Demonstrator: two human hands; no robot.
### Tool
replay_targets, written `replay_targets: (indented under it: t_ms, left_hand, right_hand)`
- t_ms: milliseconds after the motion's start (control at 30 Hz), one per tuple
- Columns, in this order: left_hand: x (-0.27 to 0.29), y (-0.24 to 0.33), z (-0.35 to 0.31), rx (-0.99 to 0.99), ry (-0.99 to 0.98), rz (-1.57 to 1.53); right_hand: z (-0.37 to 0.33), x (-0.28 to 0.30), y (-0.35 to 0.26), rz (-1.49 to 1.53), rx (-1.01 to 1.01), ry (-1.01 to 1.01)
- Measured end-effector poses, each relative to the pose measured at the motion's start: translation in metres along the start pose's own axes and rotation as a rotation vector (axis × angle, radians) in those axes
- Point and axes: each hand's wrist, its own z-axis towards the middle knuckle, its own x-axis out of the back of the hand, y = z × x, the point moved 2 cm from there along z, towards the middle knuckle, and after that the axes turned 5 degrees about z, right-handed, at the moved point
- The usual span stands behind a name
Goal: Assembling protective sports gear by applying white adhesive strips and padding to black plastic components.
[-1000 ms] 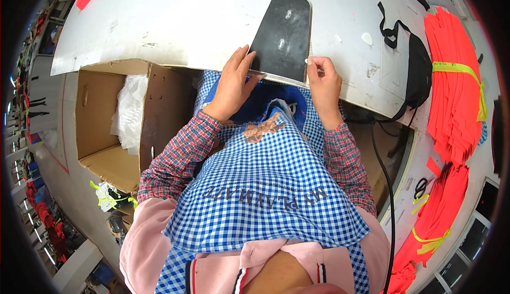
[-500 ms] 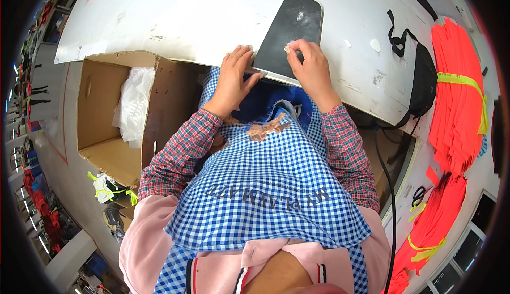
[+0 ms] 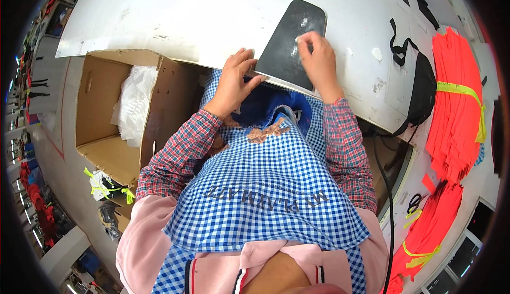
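A flat black tapered panel with a rounded far end lies on the white table at its near edge. Two small pale shiny spots show on its surface. My left hand rests at the panel's near left corner, fingers stretched over the table edge and thumb held apart, with nothing seen in it. Over the panel's right side, my right hand is closed in a pinch. A tiny whitish bit shows at its fingertips, too small to name. A blue-and-white checked apron covers my lap.
An open cardboard box holding white plastic sheeting stands left of my arms. A black pouch with straps lies at the table's right. Beyond it are tied bundles of orange-red strips and scissors.
My right hand has moved away from me over the panel. A second pale spot now shows near where its fingertips were. My left hand has stayed at the panel's corner.
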Motion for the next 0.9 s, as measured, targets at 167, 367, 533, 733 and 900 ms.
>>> replay_targets:
  t_ms: [167,367,533,733,900]
  left_hand:
    - [0.001,0.005,0.001,-0.016,-0.026,-0.003]
    - [-0.001,0.006,0.002,0.001,-0.03,0.004]
    - [0.0,0.005,0.004,0.004,-0.023,0.009]
    - [-0.001,0.003,0.003,0.009,-0.027,0.005]
    - [-0.002,0.005,0.004,-0.003,-0.025,0.01]
  right_hand:
    - [0.064,-0.001,0.036,-0.128,0.061,0.137]
    - [0.106,-0.019,0.069,-0.149,-0.047,0.039]
    - [0.112,-0.023,0.073,-0.235,-0.035,-0.003]
    - [0.11,-0.023,0.072,-0.201,0.037,0.011]
    - [0.107,-0.02,0.073,-0.181,0.056,0.024]
